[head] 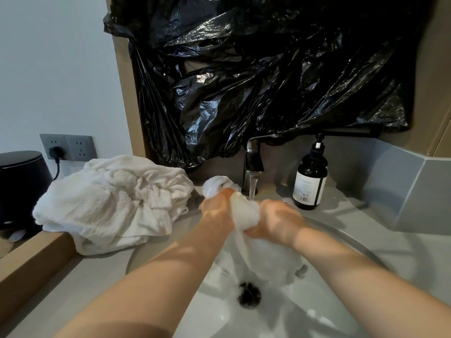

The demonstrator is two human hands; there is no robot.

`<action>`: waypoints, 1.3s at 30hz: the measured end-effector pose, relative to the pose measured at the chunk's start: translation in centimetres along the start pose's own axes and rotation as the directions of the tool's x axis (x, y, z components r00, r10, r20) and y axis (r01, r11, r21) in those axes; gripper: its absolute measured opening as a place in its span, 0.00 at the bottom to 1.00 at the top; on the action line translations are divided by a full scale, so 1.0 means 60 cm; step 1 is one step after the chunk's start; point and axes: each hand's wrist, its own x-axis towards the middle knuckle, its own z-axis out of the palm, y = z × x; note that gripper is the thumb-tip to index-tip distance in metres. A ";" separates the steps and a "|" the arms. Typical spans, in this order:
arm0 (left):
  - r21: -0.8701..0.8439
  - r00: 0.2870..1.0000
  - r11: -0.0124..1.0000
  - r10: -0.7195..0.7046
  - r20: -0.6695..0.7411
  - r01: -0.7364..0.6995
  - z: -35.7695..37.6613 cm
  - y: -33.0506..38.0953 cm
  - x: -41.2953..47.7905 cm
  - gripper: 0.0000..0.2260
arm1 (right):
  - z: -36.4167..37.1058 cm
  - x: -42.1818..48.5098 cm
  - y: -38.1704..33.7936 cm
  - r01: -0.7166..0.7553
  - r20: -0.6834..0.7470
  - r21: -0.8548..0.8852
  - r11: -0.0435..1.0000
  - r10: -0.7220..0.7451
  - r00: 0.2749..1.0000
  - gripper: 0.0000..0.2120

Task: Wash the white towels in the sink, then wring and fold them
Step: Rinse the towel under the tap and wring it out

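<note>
A wet white towel is bunched between both hands above the white sink. My left hand grips its upper end, which bulges out behind the knuckles. My right hand grips the middle, and the rest of the cloth hangs down into the basin near the drain. Water runs from the faucet just behind the hands. A heap of other white towels lies crumpled on the counter at the left.
A dark pump bottle stands on the grey counter right of the faucet. Black plastic sheeting covers the wall above. A black round appliance and a wall socket with a plug sit at far left.
</note>
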 end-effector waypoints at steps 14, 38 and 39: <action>0.061 0.944 0.988 0.114 0.309 -0.139 -0.003 -0.040 -0.003 0.37 | -0.020 0.022 0.035 -0.008 0.081 0.494 0.870 -0.037 0.996 0.27; -0.220 0.953 0.966 -0.064 0.297 0.134 -0.015 0.032 -0.024 0.12 | 0.033 0.010 0.058 -0.532 0.533 0.846 0.043 -0.127 0.837 0.33; -0.198 0.957 0.973 -0.063 0.285 0.123 -0.014 0.032 -0.020 0.12 | 0.029 0.010 0.066 -0.516 0.519 0.855 0.063 -0.120 0.846 0.31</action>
